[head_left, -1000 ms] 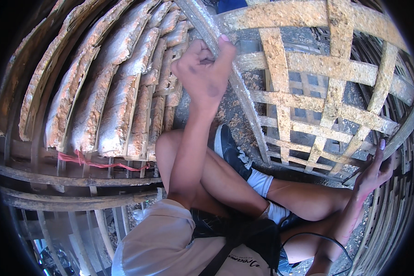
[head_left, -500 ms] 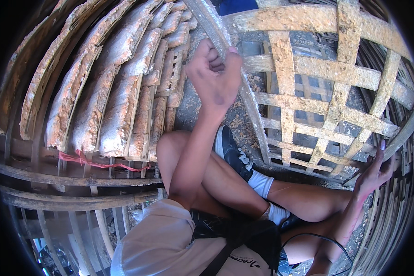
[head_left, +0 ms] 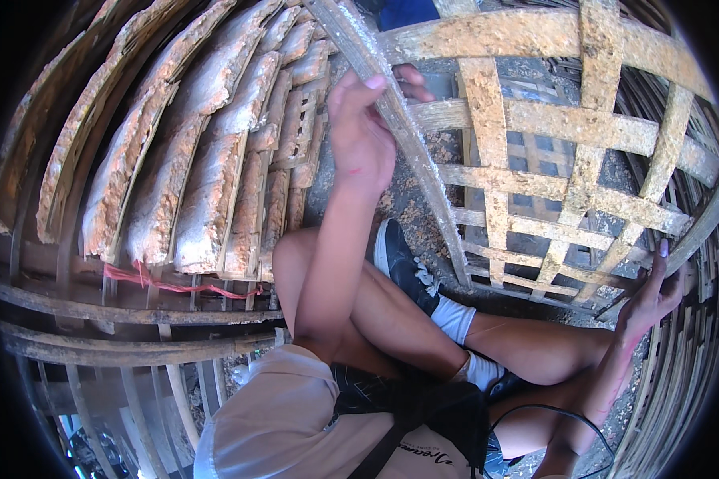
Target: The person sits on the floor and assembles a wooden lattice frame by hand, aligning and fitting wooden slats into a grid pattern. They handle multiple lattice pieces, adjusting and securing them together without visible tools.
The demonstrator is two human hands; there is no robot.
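Note:
A woven bamboo rack with wide, open gaps stands tilted in front of me, its slats crusted with pale, rough residue. My left hand is round its long left edge bar, the thumb on the near side and the fingertips showing beyond it. At the lower right corner, my right hand holds the rim, thumb pointing up along the edge; its other fingers are partly hidden.
At left, several stacked racks bear rough, pale orange-white slabs. A pink string hangs by wooden rails. More slatted racks line the right side. My shoe rests on the crumb-strewn floor. Something blue shows at the top.
My left hand has turned and shifted its grip on the edge bar, fingers now reaching past it. The bar's upper end has tilted slightly left. My right hand stays put.

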